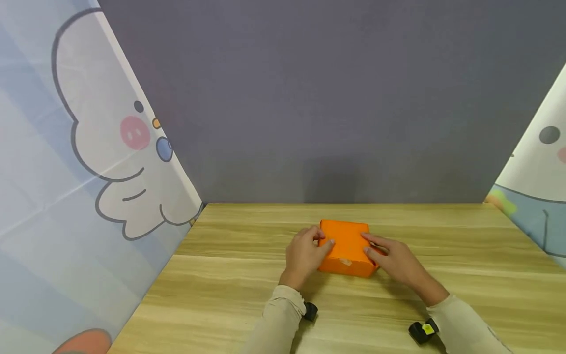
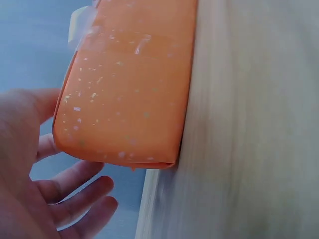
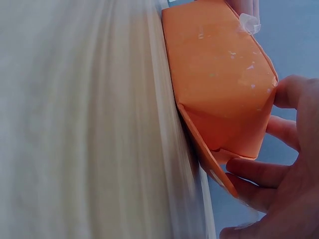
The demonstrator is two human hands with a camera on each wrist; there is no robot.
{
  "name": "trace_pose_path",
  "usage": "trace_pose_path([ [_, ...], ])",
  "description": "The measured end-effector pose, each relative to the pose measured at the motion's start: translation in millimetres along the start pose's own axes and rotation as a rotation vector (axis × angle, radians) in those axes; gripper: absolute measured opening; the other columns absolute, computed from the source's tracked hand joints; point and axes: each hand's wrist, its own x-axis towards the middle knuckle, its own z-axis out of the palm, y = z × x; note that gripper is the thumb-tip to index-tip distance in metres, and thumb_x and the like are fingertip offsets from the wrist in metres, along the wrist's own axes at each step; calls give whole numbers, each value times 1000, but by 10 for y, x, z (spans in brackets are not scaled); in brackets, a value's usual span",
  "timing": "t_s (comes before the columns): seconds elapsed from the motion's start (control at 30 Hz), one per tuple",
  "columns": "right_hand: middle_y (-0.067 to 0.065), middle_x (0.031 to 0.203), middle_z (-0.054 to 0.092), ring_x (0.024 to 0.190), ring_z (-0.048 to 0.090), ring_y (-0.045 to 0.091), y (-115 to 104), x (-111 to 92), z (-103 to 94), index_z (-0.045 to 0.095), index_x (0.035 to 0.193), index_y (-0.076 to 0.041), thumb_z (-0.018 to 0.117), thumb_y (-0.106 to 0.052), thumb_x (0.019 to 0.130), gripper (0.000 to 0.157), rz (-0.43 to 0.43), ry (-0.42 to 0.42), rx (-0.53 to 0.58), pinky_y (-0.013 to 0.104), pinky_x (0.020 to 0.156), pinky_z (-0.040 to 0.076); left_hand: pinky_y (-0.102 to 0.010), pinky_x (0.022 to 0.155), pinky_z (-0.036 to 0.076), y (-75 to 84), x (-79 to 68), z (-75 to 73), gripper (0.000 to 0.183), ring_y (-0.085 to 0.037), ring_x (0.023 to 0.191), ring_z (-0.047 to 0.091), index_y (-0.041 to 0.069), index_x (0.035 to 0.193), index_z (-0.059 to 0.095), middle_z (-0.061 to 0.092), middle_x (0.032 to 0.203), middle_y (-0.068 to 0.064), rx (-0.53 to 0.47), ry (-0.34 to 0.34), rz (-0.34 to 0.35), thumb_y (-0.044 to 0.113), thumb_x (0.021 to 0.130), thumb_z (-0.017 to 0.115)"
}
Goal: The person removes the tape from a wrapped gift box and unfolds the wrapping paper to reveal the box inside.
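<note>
An orange paper-wrapped box (image 1: 345,241) lies on the wooden table, with the top toward me. My left hand (image 1: 304,255) holds its left end, thumb on top and fingers at the side; in the left wrist view several fingers of this left hand (image 2: 55,189) stand loosely beside that end. At the right end, my right hand (image 1: 400,260) has its thumb and a finger on the top edge. A loose paper flap (image 3: 212,169) sticks out there in the right wrist view, and fingers of the right hand (image 3: 284,184) touch it.
Clear tape (image 3: 249,23) stands up from the box's upper edge. Behind the wooden table (image 1: 247,295) rises a grey panel (image 1: 336,98). Cartoon-printed cloth (image 1: 88,147) hangs at the left, with more printed cloth (image 1: 537,196) at the right. Black devices sit at both wrists.
</note>
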Motion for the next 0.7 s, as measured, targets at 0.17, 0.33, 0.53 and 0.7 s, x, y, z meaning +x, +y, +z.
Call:
trace_pose_path([
  [0.17, 17, 136, 60, 112, 63, 33, 9, 0, 18, 59, 142, -13, 62, -39, 100, 49, 4, 5, 10, 51, 88, 51, -28, 60, 40, 26, 30, 10, 28, -8, 68, 49, 25, 91, 62, 56, 87, 9, 14, -17, -39, 52, 88, 72],
  [0.33, 17, 137, 59, 116, 61, 36, -1, 11, 23, 59, 142, -13, 61, -39, 100, 50, 7, 0, 6, 53, 89, 50, -28, 59, 40, 62, 46, 10, 21, -7, 67, 48, 27, 86, 64, 55, 88, 9, -19, -3, -69, 45, 88, 74],
  [0.53, 17, 137, 59, 105, 63, 27, -21, -2, -6, 59, 142, -14, 62, -40, 100, 50, 22, -1, 7, 42, 80, 49, -28, 57, 40, 116, 35, 10, 14, -5, 67, 49, 27, 83, 66, 55, 88, 9, -31, 20, -63, 37, 89, 75],
  [0.7, 18, 136, 60, 101, 63, 27, -24, -9, -7, 59, 142, -13, 63, -39, 100, 50, 15, -2, 3, 42, 80, 49, -29, 58, 43, 135, 20, 4, 14, -5, 71, 55, 27, 81, 67, 56, 90, 9, -28, 16, -81, 33, 91, 73],
])
